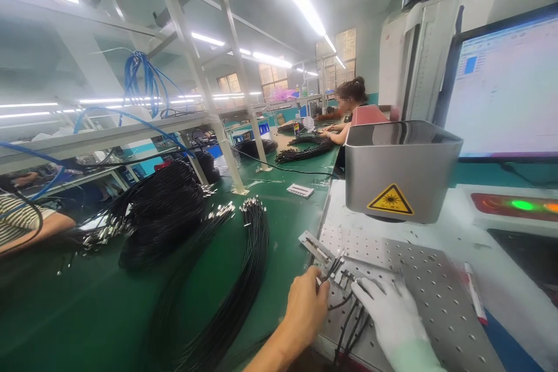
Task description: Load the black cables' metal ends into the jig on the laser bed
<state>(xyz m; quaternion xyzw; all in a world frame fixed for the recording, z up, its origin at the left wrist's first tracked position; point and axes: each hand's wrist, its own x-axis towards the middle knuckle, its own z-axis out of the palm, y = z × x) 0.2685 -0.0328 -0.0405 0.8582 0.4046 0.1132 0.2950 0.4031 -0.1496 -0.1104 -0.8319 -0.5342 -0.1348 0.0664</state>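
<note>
My bare left hand (306,303) is closed around a few thin black cables with silver metal tips (335,267), above the edge of the perforated grey metal plate (440,296). My white-gloved right hand (390,308) has its fingertips at the small black connectors (349,279) just beside them; I cannot tell whether it grips any.

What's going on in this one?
A person's bare left hand holds a few black cables by their metal-tipped ends. The white-gloved right hand is at more cable ends beside a small metal fixture, on a perforated plate. A grey machine head with a yellow warning label hangs above the plate. Large cable bundles lie on the green table to the left.
</note>
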